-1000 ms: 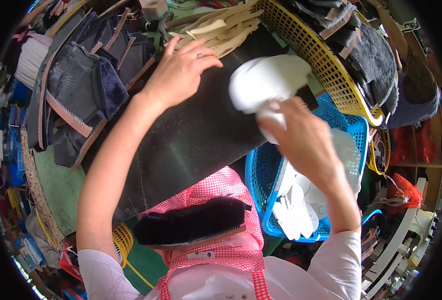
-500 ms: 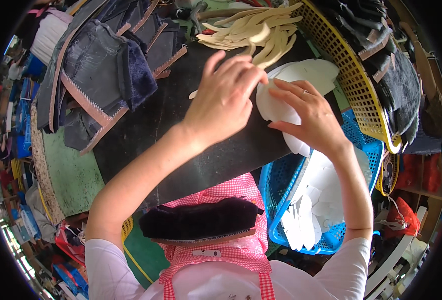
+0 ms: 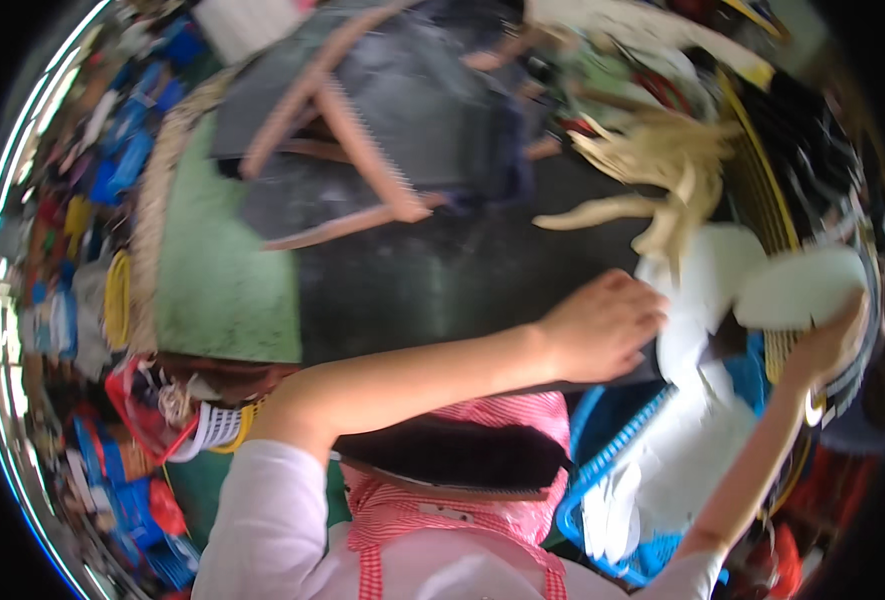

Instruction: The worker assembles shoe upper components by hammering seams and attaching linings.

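Observation:
A white rounded flat piece (image 3: pixel 800 288) is held at its lower edge by my right hand (image 3: pixel 830 342), out at the right over the yellow basket's side. My left hand (image 3: pixel 602 325) has its fingers curled in, beside more white flat pieces (image 3: pixel 717 270) at the right edge of the black board (image 3: pixel 412 290). Blur hides whether anything is between those fingers. Below the board, a black furry piece (image 3: pixel 452 455) with a toothed edge strip lies across my lap, on a red checked apron (image 3: pixel 462 525).
A blue basket (image 3: pixel 617 440) with many white cut pieces stands at my right. Cream curved strips (image 3: pixel 662 170) lie at the far right of the board. Dark panels with brown toothed strips (image 3: pixel 372 150) are piled at the far left. A yellow basket (image 3: pixel 762 170) holds dark pieces.
The whole view has swung and is blurred. My right hand has moved off to the right with a white piece, away from my left hand. My left hand has come nearer the white pieces.

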A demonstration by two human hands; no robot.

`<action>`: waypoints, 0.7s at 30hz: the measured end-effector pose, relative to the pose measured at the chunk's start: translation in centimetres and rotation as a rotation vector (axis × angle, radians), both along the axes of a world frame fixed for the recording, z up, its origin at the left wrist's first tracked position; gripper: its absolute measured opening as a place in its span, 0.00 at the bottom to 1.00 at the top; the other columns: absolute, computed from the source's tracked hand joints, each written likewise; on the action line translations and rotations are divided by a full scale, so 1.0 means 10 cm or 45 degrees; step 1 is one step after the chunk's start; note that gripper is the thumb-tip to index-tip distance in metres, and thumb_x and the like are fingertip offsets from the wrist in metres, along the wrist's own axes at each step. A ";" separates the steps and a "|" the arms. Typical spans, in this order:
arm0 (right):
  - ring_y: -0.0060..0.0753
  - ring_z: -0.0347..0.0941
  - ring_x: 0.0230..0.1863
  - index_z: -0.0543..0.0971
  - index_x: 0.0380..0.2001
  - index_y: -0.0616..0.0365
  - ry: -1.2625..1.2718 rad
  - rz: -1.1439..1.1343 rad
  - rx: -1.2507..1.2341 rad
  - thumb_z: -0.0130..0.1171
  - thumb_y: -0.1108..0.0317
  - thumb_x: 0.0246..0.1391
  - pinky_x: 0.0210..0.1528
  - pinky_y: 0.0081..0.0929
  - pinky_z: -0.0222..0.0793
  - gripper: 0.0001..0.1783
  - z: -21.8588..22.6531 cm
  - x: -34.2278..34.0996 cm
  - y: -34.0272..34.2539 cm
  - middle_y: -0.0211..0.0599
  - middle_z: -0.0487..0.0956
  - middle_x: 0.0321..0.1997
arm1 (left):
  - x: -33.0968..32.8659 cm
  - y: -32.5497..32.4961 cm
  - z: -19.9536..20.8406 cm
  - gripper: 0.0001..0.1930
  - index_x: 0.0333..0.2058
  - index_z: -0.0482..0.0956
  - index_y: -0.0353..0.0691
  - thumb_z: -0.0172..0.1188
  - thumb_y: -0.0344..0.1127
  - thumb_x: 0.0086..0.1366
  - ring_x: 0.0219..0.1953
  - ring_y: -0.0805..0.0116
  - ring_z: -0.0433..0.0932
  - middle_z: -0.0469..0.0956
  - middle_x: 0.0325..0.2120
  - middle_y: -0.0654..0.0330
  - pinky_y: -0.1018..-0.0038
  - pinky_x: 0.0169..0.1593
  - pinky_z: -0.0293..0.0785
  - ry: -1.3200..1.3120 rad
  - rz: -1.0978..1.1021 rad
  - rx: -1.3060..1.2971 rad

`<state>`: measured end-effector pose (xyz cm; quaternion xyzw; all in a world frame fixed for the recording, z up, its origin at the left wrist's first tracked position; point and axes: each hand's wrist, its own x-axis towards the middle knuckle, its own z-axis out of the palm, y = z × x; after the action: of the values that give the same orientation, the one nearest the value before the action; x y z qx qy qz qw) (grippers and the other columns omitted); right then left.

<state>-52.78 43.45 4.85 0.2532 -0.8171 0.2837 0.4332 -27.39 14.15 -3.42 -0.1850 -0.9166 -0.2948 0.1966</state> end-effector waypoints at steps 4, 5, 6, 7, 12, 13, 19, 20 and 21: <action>0.27 0.76 0.52 0.76 0.57 0.63 -0.862 0.717 -0.851 0.53 0.63 0.69 0.53 0.24 0.74 0.19 -0.10 0.40 -0.61 0.35 0.80 0.51 | 0.19 -0.35 0.38 0.08 0.34 0.84 0.44 0.66 0.38 0.57 0.50 0.58 0.78 0.81 0.43 0.57 0.64 0.54 0.73 0.216 -0.073 0.113; 0.24 0.76 0.51 0.76 0.57 0.64 -1.372 0.885 -1.131 0.54 0.63 0.69 0.53 0.20 0.74 0.20 -0.06 0.58 -0.74 0.36 0.80 0.50 | 0.29 -0.55 0.65 0.04 0.31 0.84 0.45 0.65 0.36 0.57 0.47 0.59 0.79 0.82 0.39 0.60 0.65 0.52 0.74 0.284 -0.029 0.073; 0.19 0.78 0.43 0.76 0.57 0.66 -1.424 0.704 -1.262 0.54 0.61 0.69 0.42 0.16 0.76 0.21 -0.06 0.89 -1.04 0.35 0.81 0.46 | 0.43 -0.82 0.93 0.02 0.27 0.84 0.46 0.64 0.33 0.57 0.44 0.60 0.80 0.83 0.36 0.64 0.66 0.50 0.75 0.332 0.021 0.025; 0.19 0.79 0.38 0.78 0.52 0.64 -1.604 0.965 -1.168 0.55 0.61 0.68 0.36 0.18 0.77 0.18 -0.04 1.00 -0.91 0.33 0.81 0.40 | 0.49 -1.07 1.23 0.06 0.25 0.85 0.47 0.61 0.30 0.59 0.42 0.63 0.81 0.83 0.32 0.68 0.67 0.49 0.75 0.457 0.172 0.079; 0.16 0.77 0.27 0.80 0.42 0.62 -1.844 0.925 -0.490 0.57 0.70 0.65 0.24 0.15 0.74 0.07 -0.27 1.64 -1.53 0.30 0.82 0.28 | 0.74 -3.22 1.39 0.21 0.50 0.80 0.45 0.62 0.51 0.64 0.40 0.49 0.80 0.82 0.38 0.49 0.57 0.46 0.75 0.481 1.679 -0.652; 0.17 0.77 0.25 0.78 0.43 0.62 -1.588 0.979 -0.282 0.60 0.75 0.61 0.27 0.17 0.75 0.08 -0.34 1.66 -1.56 0.34 0.82 0.28 | 0.78 -3.25 1.36 0.21 0.50 0.80 0.45 0.62 0.51 0.64 0.40 0.49 0.80 0.82 0.38 0.49 0.57 0.46 0.75 0.481 1.673 -0.635; 0.49 0.68 0.64 0.78 0.48 0.57 -0.690 0.853 0.716 0.66 0.83 0.42 0.65 0.41 0.66 0.26 0.00 1.77 -1.77 0.42 0.73 0.63 | 0.94 -3.05 1.40 0.33 0.56 0.76 0.40 0.70 0.55 0.58 0.55 0.58 0.77 0.80 0.49 0.47 0.61 0.60 0.70 -0.009 1.310 -0.031; 0.49 0.67 0.66 0.78 0.48 0.56 -0.774 1.008 0.758 0.66 0.83 0.42 0.66 0.42 0.65 0.26 0.02 1.77 -1.82 0.42 0.72 0.65 | 0.97 -3.09 1.41 0.36 0.57 0.75 0.39 0.72 0.55 0.56 0.57 0.58 0.76 0.80 0.51 0.47 0.60 0.61 0.69 -0.044 1.415 -0.008; 0.50 0.65 0.67 0.77 0.52 0.56 -0.824 1.082 0.800 0.67 0.83 0.41 0.66 0.43 0.65 0.31 0.05 1.81 -1.89 0.41 0.72 0.65 | 1.00 -3.14 1.44 0.45 0.60 0.71 0.33 0.75 0.58 0.51 0.61 0.55 0.74 0.77 0.54 0.43 0.61 0.63 0.68 -0.135 1.496 -0.019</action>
<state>-34.70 24.53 5.35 0.5729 -0.7794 0.2398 -0.0827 -17.36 -17.30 10.99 0.3672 -0.8761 -0.1389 0.2797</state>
